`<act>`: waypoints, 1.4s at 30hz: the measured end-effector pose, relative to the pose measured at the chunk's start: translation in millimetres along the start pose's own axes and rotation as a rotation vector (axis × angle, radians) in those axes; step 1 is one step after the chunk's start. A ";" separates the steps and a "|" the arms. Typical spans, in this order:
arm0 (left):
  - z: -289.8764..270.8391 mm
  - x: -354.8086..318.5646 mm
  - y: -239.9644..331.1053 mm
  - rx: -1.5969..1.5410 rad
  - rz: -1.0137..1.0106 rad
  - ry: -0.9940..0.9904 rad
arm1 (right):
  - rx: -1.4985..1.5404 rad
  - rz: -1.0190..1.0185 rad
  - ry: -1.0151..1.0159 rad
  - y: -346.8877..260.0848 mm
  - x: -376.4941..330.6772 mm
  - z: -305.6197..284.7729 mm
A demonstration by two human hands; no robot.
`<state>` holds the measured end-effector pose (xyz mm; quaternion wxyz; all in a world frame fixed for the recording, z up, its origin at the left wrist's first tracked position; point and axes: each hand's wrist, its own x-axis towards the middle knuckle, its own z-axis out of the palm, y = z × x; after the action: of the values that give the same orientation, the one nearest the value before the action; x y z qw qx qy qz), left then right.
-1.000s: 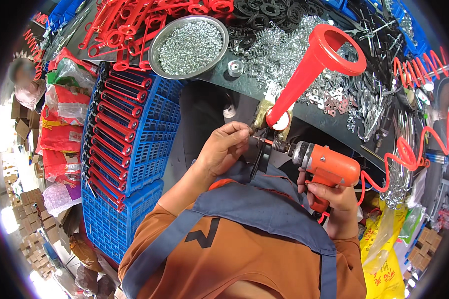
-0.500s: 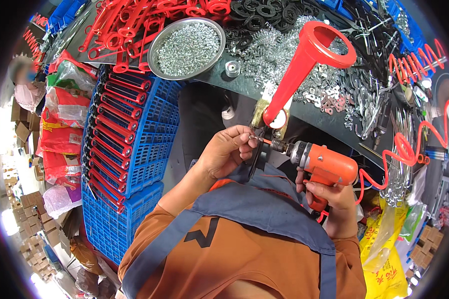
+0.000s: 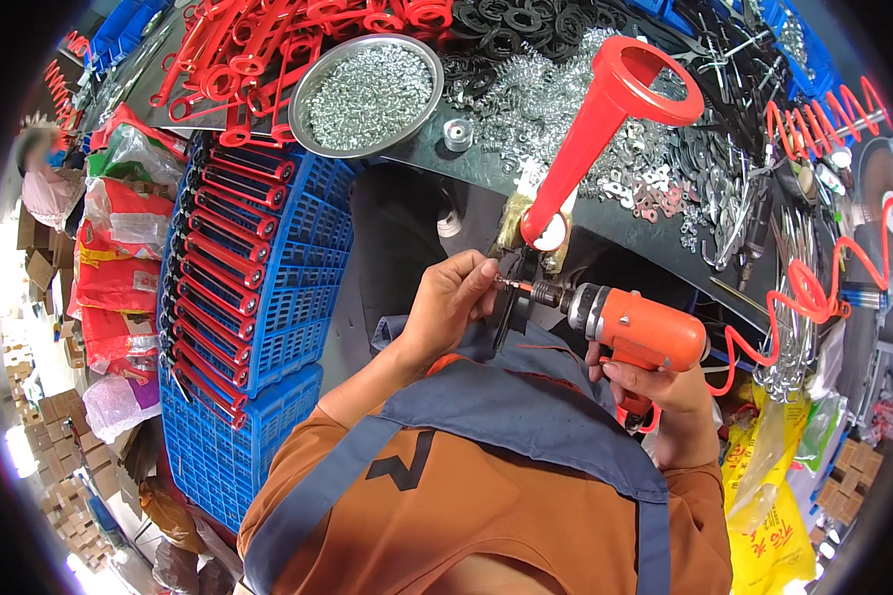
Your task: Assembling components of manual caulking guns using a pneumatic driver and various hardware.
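Presently, the right hand [image 3: 665, 392] holds the orange power screwdriver [image 3: 640, 327] by its handle, grip closed round it, with the tool lying level and its bit pointing to the person's left. The left hand [image 3: 451, 297] has its fingertips pinched narrow at the tip of the bit, apparently on a small screw, though the piece is too small to confirm. Both hands meet just below the front edge of the dark bench [image 3: 605, 223].

Directly above the bit, a red funnel-shaped plastic part [image 3: 595, 129] stands tilted, wide mouth uppermost and narrow end seated in a brass-coloured fixture [image 3: 516, 223] at the bench edge. A red coiled air hose [image 3: 804, 297] runs from the screwdriver's handle toward the right.

On the bench, a round metal bowl [image 3: 367, 94] holds silver screws. Loose metal washers [image 3: 655, 183] lie scattered behind the funnel part, black rubber rings [image 3: 506, 25] lie further back, and red plastic handles [image 3: 238, 59] are heaped at the far left. Blue plastic crates [image 3: 298, 258] to the person's left carry stacked red parts.
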<state>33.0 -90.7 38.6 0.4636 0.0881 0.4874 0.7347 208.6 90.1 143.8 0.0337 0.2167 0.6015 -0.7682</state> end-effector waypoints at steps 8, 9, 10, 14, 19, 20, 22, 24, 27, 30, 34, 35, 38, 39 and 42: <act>-6.1 5.8 -6.8 0.188 0.136 0.024 | -0.163 -0.101 -0.025 5.4 5.7 2.8; -6.6 6.4 -6.5 0.184 0.135 0.024 | -0.185 -0.141 -0.050 5.8 7.0 3.5; -6.8 6.7 -6.0 0.121 0.096 0.018 | -0.188 -0.137 -0.050 7.2 8.1 3.1; -7.3 6.9 3.1 -0.031 -0.018 -0.045 | -0.176 -0.064 -0.006 1.0 9.1 8.7; -10.2 35.7 0.9 0.110 0.172 0.147 | -0.101 -0.046 0.054 -6.4 10.0 10.5; -14.1 47.4 1.5 0.363 0.330 0.263 | -0.050 -0.041 0.101 -9.4 6.5 14.7; -11.7 77.7 17.1 0.522 0.455 0.277 | -0.004 -0.003 0.127 -18.7 4.0 17.5; -7.8 79.3 25.5 0.467 0.478 0.337 | -0.029 -0.005 0.148 -14.2 -0.6 20.6; -39.0 72.2 -4.1 -0.116 0.349 0.260 | -0.099 -0.107 0.116 -3.9 -3.5 10.9; -35.9 37.7 -0.2 -0.343 -0.015 0.205 | 0.012 -0.016 0.175 -6.4 -8.0 15.6; -22.6 20.7 13.8 -0.231 -0.075 0.027 | 0.048 -0.016 0.157 -7.1 1.2 15.3; -24.0 19.1 17.0 -0.235 -0.085 -0.049 | 0.059 -0.010 0.139 -6.9 2.4 14.6; -36.1 18.6 12.0 -0.356 -0.163 -0.213 | 0.052 -0.046 0.104 -3.2 1.5 13.5; -39.7 19.8 7.8 -0.450 -0.198 -0.293 | 0.054 -0.047 0.102 -2.6 1.8 13.6; -16.6 19.4 6.3 -0.373 -0.176 -0.020 | 0.049 -0.058 0.124 0.3 -0.6 14.8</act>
<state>8.9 -86.9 28.9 0.5391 -0.0348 0.3443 0.7679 204.9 76.0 146.5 -0.0312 0.2471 0.5894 -0.7685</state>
